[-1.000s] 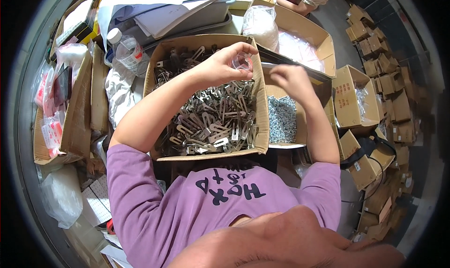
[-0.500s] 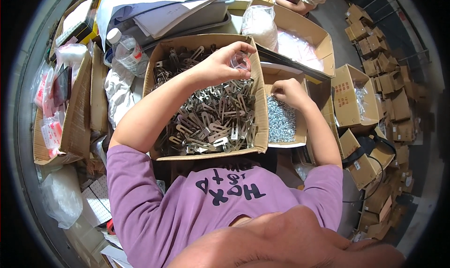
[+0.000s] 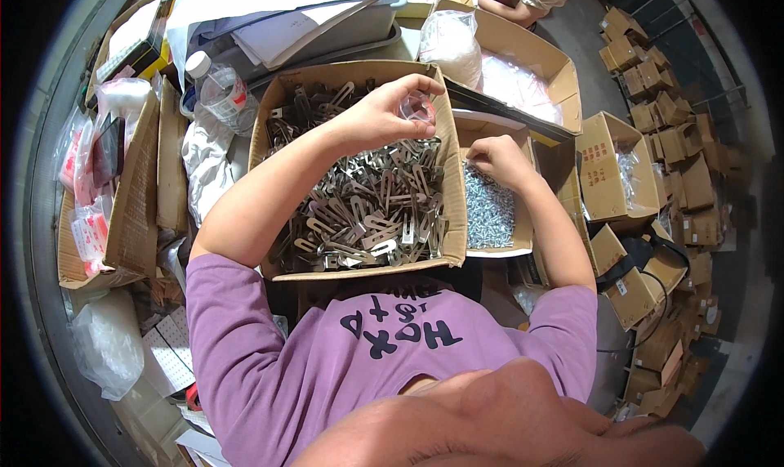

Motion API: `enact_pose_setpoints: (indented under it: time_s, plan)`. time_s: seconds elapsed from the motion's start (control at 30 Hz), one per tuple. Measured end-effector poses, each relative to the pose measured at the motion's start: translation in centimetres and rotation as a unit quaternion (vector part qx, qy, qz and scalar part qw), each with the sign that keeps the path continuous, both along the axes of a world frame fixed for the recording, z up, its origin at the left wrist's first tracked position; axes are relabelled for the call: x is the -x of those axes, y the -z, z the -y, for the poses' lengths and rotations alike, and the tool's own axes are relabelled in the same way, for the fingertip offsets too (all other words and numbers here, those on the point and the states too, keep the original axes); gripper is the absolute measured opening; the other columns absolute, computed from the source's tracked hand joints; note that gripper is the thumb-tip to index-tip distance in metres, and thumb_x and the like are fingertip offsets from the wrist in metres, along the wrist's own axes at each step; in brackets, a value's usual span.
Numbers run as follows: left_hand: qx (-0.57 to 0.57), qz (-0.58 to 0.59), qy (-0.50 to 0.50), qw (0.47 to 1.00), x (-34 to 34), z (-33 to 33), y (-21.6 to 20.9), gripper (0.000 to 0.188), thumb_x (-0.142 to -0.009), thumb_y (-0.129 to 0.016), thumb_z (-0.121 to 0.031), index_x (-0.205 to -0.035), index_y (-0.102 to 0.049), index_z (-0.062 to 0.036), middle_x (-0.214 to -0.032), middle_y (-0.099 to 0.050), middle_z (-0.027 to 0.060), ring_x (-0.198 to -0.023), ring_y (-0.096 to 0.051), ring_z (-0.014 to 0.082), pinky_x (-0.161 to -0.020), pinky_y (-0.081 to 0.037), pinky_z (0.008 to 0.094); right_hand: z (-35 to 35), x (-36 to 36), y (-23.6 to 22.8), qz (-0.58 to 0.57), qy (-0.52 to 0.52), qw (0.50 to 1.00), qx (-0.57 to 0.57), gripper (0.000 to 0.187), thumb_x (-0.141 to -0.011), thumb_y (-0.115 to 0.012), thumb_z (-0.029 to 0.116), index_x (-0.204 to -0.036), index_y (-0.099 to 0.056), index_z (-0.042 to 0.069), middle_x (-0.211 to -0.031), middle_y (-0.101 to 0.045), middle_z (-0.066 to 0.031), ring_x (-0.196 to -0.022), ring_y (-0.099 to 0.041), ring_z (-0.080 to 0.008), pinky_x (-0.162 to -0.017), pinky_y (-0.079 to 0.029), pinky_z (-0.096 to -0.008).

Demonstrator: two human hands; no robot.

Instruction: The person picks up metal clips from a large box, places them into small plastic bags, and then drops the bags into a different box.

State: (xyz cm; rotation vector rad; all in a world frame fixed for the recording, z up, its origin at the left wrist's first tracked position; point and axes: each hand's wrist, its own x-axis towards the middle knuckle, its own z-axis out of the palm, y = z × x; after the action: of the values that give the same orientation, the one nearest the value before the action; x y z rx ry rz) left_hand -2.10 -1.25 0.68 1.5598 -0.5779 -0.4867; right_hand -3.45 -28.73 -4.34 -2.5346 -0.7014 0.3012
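My left hand (image 3: 380, 116) is held over the far right part of a cardboard box (image 3: 359, 275) full of flat metal brackets with long slots (image 3: 367, 201). Its thumb and fingers curl around a small clear plastic bag (image 3: 417, 107) with reddish marks. To the right, my right hand (image 3: 500, 161) reaches into a smaller, white-lined box (image 3: 523, 242) of small silvery screws (image 3: 490, 210). Its fingers are pinched together at the far end of the screw pile, and what they hold, if anything, is hidden.
A clear plastic bottle (image 3: 224, 95) and a crumpled white cloth (image 3: 208, 160) lie left of the bracket box. Behind it, papers (image 3: 286, 26) cover a grey bin. Boxes with bagged parts (image 3: 523, 83) stand beyond and right. Another person's arm (image 3: 514, 11) shows at the top.
My right hand has shifted very slightly to the left and away from me over the screws. My left hand stays in place with the small bag.
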Motion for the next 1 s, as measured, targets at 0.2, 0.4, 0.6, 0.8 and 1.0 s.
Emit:
enact_pose_setpoints:
  time_s: [0.2, 0.4, 0.6, 0.8, 1.0]
  plan:
    - [-0.008, 0.004, -0.003, 1.000, 0.1, 0.0, -0.2, 0.056, -0.079, -0.071, -0.013, -0.127, -0.043, -0.0059, -0.093, -0.053, 0.0004, -0.095, -0.053, 0.0104, -0.087, -0.045, 0.0273, -0.5, -0.3, 0.0, 0.008, -0.044, 0.997, 0.056, 0.023, -0.068, -0.066, 0.005, -0.091, -0.067, 0.004, -0.090, -0.066, -0.0163, -0.085, -0.063, -0.0319, -0.078, -0.050, -0.0384]
    - [-0.007, 0.010, -0.001, 1.000, -0.1, 0.0, -0.1, 0.056, -0.079, -0.071, -0.013, -0.127, -0.043, -0.0057, -0.095, -0.052, 0.0011, -0.095, -0.053, 0.0107, -0.087, -0.045, 0.0274, -0.3, 0.1, -0.5, 0.021, -0.049, 0.992, 0.111, 0.022, -0.072, -0.064, 0.007, -0.093, -0.067, 0.005, -0.088, -0.065, -0.0137, -0.087, -0.061, -0.0323, -0.080, -0.049, -0.0400]
    - [-0.011, 0.007, -0.002, 1.000, -0.2, 0.0, 0.1, 0.056, -0.079, -0.072, -0.015, -0.127, -0.043, -0.0057, -0.095, -0.053, 0.0019, -0.095, -0.053, 0.0114, -0.088, -0.045, 0.0279, -0.6, -0.1, -0.6, 0.042, -0.073, 0.990, 0.110, 0.019, -0.074, -0.063, 0.008, -0.092, -0.068, 0.007, -0.086, -0.063, -0.0125, -0.087, -0.061, -0.0315, -0.079, -0.049, -0.0397]
    - [-0.004, 0.000, 0.000, 1.000, -0.1, 0.0, -0.2, 0.056, -0.079, -0.071, -0.012, -0.127, -0.043, -0.0053, -0.095, -0.052, 0.0017, -0.094, -0.053, 0.0107, -0.087, -0.045, 0.0267, -0.7, -0.6, 0.0, 0.061, -0.063, 0.986, 0.144, 0.015, -0.073, -0.064, 0.011, -0.088, -0.067, 0.007, -0.084, -0.064, -0.0132, -0.084, -0.061, -0.0310, -0.076, -0.050, -0.0395]
    - [-0.001, 0.008, 0.008, 1.000, -0.2, 0.3, 0.3, 0.056, -0.077, -0.071, -0.006, -0.126, -0.044, -0.0045, -0.094, -0.051, 0.0007, -0.091, -0.052, 0.0093, -0.083, -0.046, 0.0252, 0.4, -1.2, -1.1, 0.053, -0.002, 0.998, -0.037, 0.014, -0.073, -0.064, 0.011, -0.085, -0.069, 0.005, -0.083, -0.066, -0.0126, -0.075, -0.064, -0.0250, -0.069, -0.050, -0.0327]
